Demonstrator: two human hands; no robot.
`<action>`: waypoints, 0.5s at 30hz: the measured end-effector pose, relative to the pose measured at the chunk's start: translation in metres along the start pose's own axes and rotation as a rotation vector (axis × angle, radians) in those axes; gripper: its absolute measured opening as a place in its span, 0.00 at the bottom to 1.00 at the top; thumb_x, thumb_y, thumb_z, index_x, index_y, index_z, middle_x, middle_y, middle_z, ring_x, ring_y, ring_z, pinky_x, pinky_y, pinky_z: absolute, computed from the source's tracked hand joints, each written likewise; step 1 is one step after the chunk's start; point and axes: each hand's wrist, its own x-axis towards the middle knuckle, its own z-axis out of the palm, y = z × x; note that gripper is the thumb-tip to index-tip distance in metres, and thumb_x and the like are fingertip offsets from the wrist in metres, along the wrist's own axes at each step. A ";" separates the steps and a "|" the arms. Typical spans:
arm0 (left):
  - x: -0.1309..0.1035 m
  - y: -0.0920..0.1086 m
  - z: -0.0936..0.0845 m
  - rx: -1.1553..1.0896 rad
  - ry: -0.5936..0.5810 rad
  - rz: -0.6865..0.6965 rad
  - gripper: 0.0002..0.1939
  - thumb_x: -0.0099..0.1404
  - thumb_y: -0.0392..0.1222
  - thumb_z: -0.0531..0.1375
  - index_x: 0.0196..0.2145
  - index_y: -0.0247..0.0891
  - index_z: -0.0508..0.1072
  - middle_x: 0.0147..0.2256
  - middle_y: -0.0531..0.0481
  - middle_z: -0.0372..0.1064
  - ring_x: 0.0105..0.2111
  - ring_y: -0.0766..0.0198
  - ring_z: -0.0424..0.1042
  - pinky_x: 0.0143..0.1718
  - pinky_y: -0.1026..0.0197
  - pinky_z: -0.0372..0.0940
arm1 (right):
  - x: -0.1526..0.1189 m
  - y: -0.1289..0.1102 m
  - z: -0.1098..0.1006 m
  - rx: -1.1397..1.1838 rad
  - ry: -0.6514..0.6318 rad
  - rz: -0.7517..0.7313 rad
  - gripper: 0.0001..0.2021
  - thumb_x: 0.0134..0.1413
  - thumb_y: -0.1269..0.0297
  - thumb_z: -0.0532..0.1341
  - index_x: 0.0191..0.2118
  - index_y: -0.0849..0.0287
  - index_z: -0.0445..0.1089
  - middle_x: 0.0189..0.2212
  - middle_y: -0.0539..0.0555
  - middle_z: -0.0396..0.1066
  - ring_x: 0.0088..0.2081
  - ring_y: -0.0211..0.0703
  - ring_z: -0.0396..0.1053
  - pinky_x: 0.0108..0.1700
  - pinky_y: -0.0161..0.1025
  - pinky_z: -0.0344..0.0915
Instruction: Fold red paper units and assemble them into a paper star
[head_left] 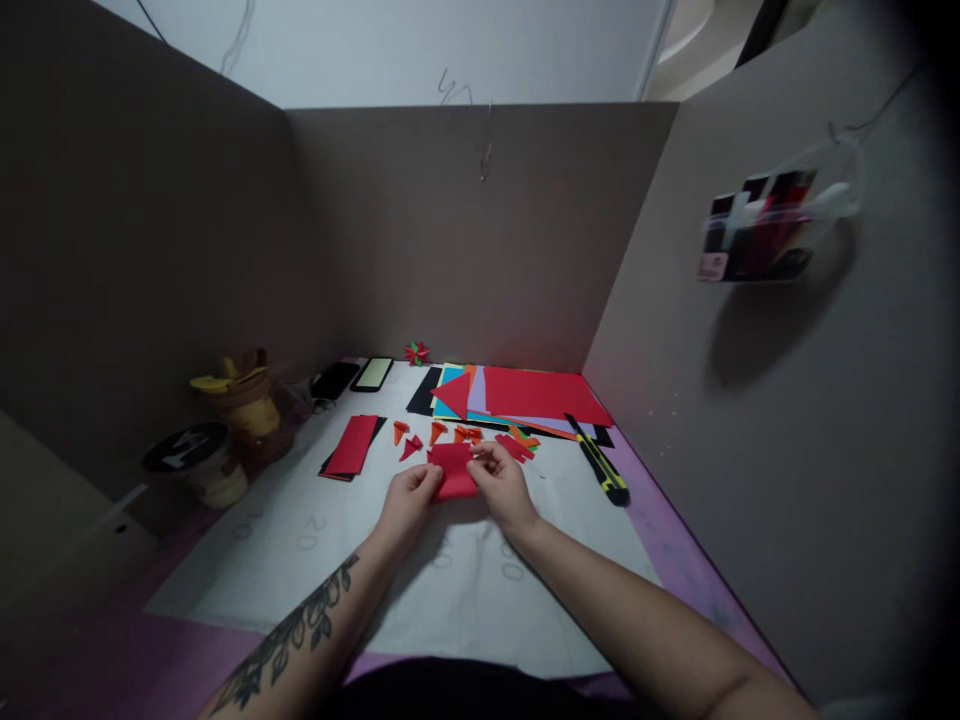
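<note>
Over the middle of the white rectangular mat (465,620), the flat red paper piece (454,470) is pinched at its left side by the left hand (411,495) and at its right by the right hand (506,490), thumbs against fingers. A skewed crease could be caused by an uneven pull; the small orange folded-paper shapes (437,431) on the mat's far half could be nudged by stray fingertips. Left of the mat, yellow tools (214,384) are held in a round brownish pot (257,420); contents of the black-lidded round tub (221,485) cannot be told. Right of the mat, dark and red packets (787,205) are held in a clear plastic hanging holder (846,200)
</note>
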 end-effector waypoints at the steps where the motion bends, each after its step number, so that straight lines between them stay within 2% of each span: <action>1: 0.000 0.000 0.000 0.014 0.002 0.013 0.18 0.54 0.53 0.60 0.21 0.34 0.67 0.19 0.56 0.61 0.20 0.71 0.55 0.22 0.68 0.49 | 0.000 0.001 0.000 0.002 0.006 -0.005 0.10 0.44 0.62 0.61 0.35 0.58 0.65 0.19 0.44 0.59 0.21 0.34 0.56 0.25 0.32 0.54; 4: 0.000 -0.001 0.000 0.043 0.005 0.037 0.19 0.54 0.54 0.60 0.20 0.34 0.66 0.19 0.56 0.60 0.20 0.71 0.55 0.23 0.68 0.49 | 0.001 0.002 -0.001 -0.004 0.023 -0.031 0.09 0.44 0.62 0.61 0.34 0.58 0.66 0.23 0.47 0.63 0.24 0.35 0.59 0.27 0.33 0.56; 9: 0.001 -0.002 0.000 0.067 0.012 0.060 0.19 0.55 0.54 0.59 0.21 0.33 0.67 0.20 0.55 0.61 0.21 0.70 0.56 0.23 0.67 0.50 | 0.002 -0.001 -0.001 -0.008 0.056 -0.075 0.08 0.44 0.61 0.62 0.31 0.58 0.68 0.28 0.50 0.67 0.31 0.39 0.64 0.36 0.37 0.61; 15: 0.000 0.000 0.001 0.041 -0.011 0.021 0.19 0.54 0.54 0.60 0.21 0.34 0.68 0.20 0.55 0.62 0.21 0.70 0.56 0.22 0.68 0.50 | 0.001 -0.005 -0.001 -0.003 0.068 -0.058 0.08 0.43 0.61 0.62 0.30 0.58 0.68 0.26 0.51 0.67 0.30 0.40 0.64 0.36 0.38 0.61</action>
